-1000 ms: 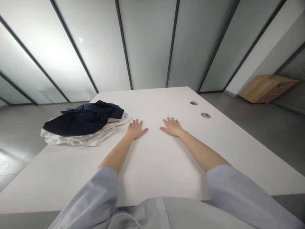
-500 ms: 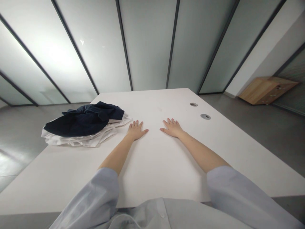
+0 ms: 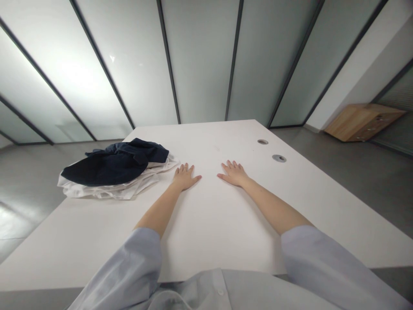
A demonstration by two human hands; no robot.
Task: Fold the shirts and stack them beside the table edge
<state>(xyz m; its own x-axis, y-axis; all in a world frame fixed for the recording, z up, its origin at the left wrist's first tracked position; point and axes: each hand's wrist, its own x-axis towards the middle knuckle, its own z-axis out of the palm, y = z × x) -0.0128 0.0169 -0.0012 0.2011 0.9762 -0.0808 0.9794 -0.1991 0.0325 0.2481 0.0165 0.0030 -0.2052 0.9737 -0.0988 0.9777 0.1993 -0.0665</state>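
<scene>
My left hand lies flat on the white table, palm down, fingers stretched out and holding nothing. My right hand rests flat a short way to its right, also open and empty. Just left of my left hand lies a heap of clothes: a dark navy garment on top of crumpled white fabric. The white fabric's edge comes close to my left fingertips without touching them. Both of my forearms are bare below light blue sleeves.
Two round cable ports sit in the table at the right rear. Frosted glass panels with dark frames stand behind the table. A wooden cabinet is on the grey floor at far right.
Neither hand has moved on the table. Only the view has shifted very slightly.
</scene>
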